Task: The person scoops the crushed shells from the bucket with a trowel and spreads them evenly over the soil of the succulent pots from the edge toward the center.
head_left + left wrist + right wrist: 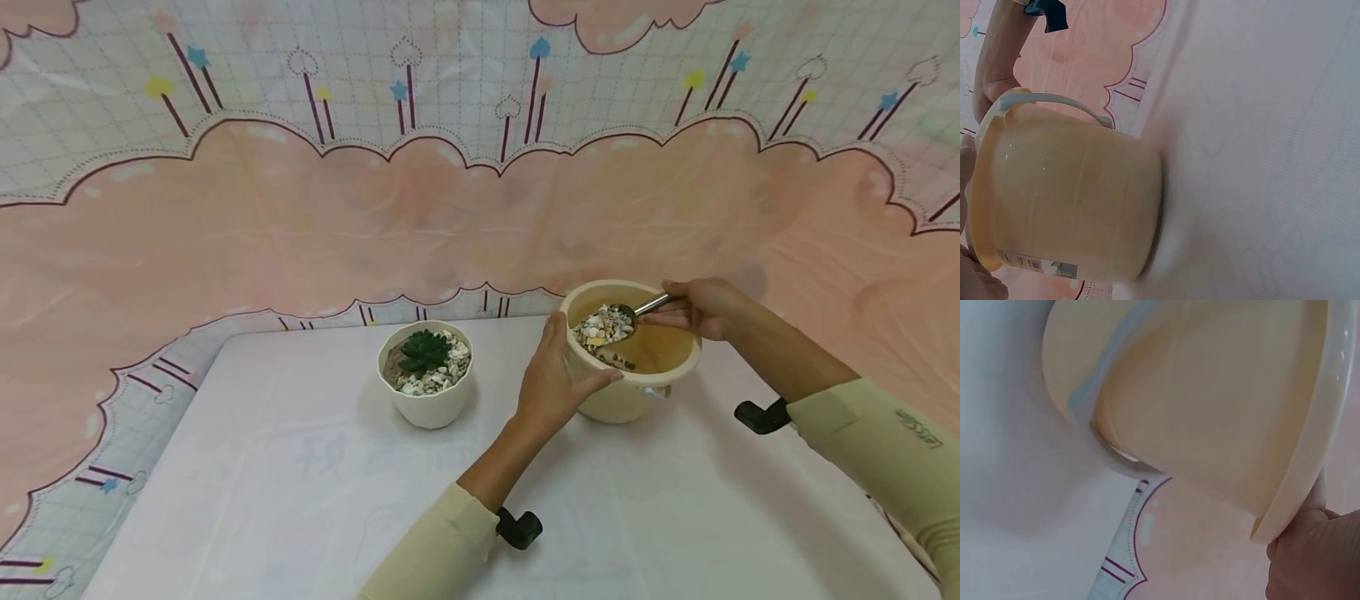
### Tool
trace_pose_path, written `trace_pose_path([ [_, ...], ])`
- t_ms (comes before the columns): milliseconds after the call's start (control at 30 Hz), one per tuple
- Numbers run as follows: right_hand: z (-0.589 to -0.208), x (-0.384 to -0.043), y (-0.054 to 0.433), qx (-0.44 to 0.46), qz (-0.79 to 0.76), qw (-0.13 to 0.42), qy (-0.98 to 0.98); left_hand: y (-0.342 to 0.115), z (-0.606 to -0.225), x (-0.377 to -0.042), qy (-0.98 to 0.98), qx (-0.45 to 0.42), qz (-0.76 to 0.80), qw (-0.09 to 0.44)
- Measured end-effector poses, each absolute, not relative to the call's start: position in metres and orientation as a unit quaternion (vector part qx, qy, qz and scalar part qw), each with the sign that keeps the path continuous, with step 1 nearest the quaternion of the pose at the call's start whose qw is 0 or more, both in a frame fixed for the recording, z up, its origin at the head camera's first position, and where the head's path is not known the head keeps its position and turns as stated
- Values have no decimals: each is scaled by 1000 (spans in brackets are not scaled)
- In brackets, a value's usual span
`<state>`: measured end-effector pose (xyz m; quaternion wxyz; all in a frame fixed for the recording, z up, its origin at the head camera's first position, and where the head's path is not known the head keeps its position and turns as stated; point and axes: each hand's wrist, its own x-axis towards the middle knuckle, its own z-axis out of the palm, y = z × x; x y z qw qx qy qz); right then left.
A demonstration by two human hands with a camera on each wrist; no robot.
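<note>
A cream plastic bucket [615, 407] stands at the right of the white table. My left hand [551, 379] grips its near-left rim, the thumb lying along the front. Over the bucket's mouth, my right hand [701, 308] holds a metal spoon [654, 303] by its handle. Pale mixed gravel [602, 325] is heaped at the spoon's bowl, and more small stones show lower inside the bucket. In the left wrist view, the bucket's wall [1072, 187] carries a label. The right wrist view shows my right hand [1316, 556] at the rim, the spoon hidden.
Left of the bucket stands a white faceted pot [427, 410] with a dark green succulent [424, 352], gravel covering part of its soil. The bucket's pale handle [1060, 100] hangs down its side. A patterned pink cloth [375, 217] hangs behind the table [300, 483].
</note>
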<state>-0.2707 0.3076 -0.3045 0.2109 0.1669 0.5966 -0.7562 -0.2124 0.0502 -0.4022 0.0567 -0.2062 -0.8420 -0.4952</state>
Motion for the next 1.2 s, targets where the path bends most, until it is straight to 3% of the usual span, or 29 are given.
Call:
trace_pose_path([
  [1200,-315,-257,352,201,-878,195,388,52,-402,-215,-845,-195,-496,56],
])
